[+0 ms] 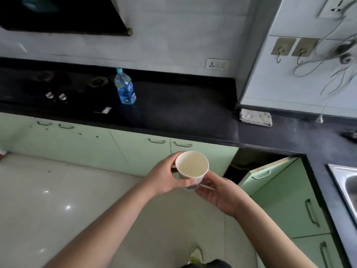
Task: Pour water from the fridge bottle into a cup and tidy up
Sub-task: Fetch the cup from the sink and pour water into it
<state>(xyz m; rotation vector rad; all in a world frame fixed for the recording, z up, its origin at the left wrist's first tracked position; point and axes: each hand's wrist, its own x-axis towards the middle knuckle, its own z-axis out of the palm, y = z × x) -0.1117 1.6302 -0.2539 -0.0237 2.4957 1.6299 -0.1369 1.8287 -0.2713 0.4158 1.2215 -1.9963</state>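
1. Holding the cup [192,165] over the floor, the left hand [166,177] has its fingers and thumb curled round the wall, while the right hand [218,192] props it from below with its fingers loosely spread under the base. The thin paper wall would probably buckle under a hard squeeze.

2. The cup tilts slightly toward the camera and looks empty, though I cannot be sure. Any liquid inside would spill on the floor [58,200] if it tipped further.

3. The bottle [125,88] stands upright and capped on the counter [183,113], well apart from the cup. Both hands are busy, so 1 must let go before uncapping; a one-handed grip on a soft cup risks a drop.

4. Pouring with the cup in the air invites splashing; setting it on the counter first seems safer.

5. A cloth [255,117] lies near the counter corner, handy for drips. An open cabinet door [270,175] juts out just right of the hands and could catch a leg.
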